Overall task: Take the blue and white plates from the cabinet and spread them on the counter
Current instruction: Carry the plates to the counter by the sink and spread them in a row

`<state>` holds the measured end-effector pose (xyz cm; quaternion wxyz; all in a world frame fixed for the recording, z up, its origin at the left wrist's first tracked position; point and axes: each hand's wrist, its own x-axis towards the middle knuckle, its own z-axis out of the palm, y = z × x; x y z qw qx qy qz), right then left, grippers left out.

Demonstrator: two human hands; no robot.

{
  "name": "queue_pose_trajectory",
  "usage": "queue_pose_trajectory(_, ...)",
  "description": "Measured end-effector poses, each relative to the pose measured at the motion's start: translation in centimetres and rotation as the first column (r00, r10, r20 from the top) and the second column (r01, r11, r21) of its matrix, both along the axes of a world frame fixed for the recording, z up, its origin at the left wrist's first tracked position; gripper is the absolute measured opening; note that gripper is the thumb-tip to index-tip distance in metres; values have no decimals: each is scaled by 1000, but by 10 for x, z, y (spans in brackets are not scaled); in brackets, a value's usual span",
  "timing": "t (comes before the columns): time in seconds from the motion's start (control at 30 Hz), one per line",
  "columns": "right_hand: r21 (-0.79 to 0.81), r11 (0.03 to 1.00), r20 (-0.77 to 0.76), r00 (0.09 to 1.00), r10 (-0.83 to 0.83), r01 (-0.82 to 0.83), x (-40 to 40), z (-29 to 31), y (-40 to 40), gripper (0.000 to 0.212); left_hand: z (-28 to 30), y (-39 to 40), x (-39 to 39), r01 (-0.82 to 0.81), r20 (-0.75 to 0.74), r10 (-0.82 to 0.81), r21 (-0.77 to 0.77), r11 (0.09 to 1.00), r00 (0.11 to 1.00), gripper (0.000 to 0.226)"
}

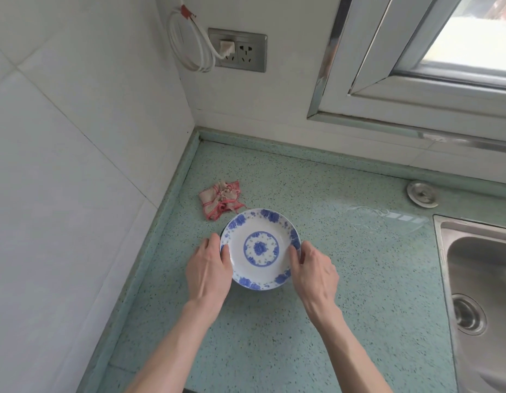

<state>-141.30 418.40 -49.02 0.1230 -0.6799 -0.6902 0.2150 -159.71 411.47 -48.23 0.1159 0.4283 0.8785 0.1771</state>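
Green speckled counter (pixel 274 336), blue-flowered white plate (pixel 260 248) between hands (pixel 209 272).

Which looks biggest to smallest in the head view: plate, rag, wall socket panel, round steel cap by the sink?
1. plate
2. wall socket panel and rag: look alike, and the panel is farther away, so unranked
3. round steel cap

Two hands: left hand (pixel 209 269) and right hand (pixel 314 269), one at each side of the plates (pixel 260 248). One blue and white plate face showing on top; a dark rim peeking at its left edge hints at more beneath, count not readable. One crumpled rag (pixel 221 200) toward the counter's (pixel 345 321) back-left corner. One steel sink (pixel 478 285) at the right edge, one drain (pixel 470 313). One round metal cap (pixel 422 193). One double wall socket (pixel 237 49), one plug (pixel 226 48), one coiled white cord (pixel 189 43). One window (pixel 433 58).
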Motion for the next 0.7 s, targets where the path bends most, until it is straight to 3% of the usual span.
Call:
queue_pose_trajectory(0.17, 22, 996, -130, 988, -80, 84, 29, 14, -5, 43, 27, 1, 28, 13, 71, -24, 152, 988, 997, 26)
queue_pose_trajectory(0.3, 13, 987, -205, 967, -153, 159, 83, 23, -6, 49, 37, 11, 73, 69, 210, -113, 207, 976, 971, 31)
queue_pose_trajectory(0.57, -46, 980, -190, 962, -196, 191, 165, 10, -6, 52, 14, 15, 148, 93, 270, -107, 65, 994, 957, 36)
queue_pose_trajectory(0.7, -85, 964, -95, 961, -261, 253, 179, -1, -7, 48, 0, 16, 170, 69, 332, -74, 26, 997, 940, 36)
